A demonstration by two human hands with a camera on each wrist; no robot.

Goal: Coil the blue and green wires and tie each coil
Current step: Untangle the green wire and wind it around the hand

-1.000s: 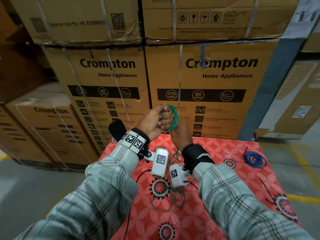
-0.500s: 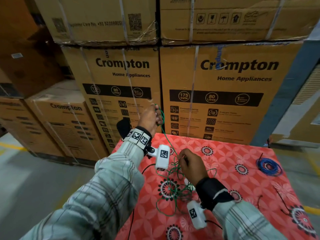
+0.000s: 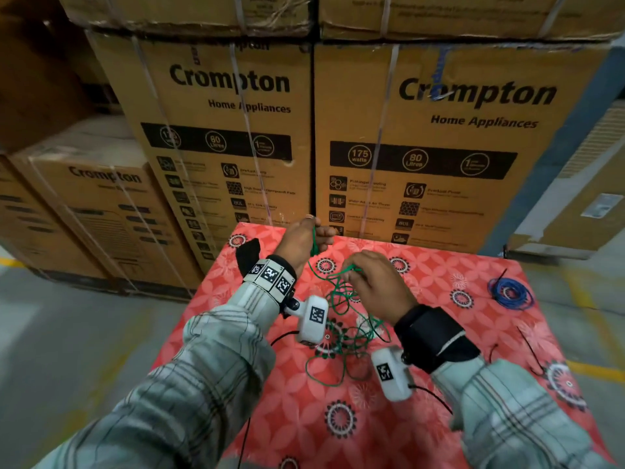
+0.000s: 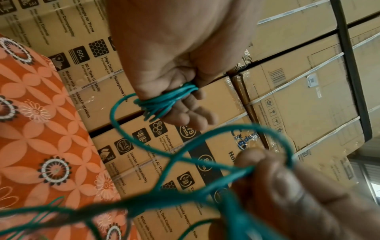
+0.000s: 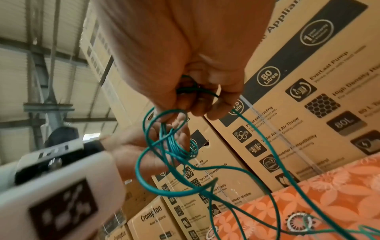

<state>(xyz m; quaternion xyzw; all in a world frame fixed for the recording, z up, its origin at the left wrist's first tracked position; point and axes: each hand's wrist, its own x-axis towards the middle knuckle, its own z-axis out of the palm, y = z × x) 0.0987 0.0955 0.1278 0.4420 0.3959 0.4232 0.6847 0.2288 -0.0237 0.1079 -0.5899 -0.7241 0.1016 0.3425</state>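
**Where everything sits on my table**

My left hand [image 3: 302,240] is raised over the table's [image 3: 439,265] far edge; my right hand [image 3: 375,286] sits just right of it, nearer me. The green wire [image 3: 341,319] runs between them and down into loose loops on the table beneath my wrists. The blue coil [image 3: 510,294] lies well apart, at the right edge. Stacked cartons [image 3: 422,130] stand behind the table.

right hand [image 4: 304,194] blurred, cut off | green wire [image 4: 144,203] foreground loops blurred
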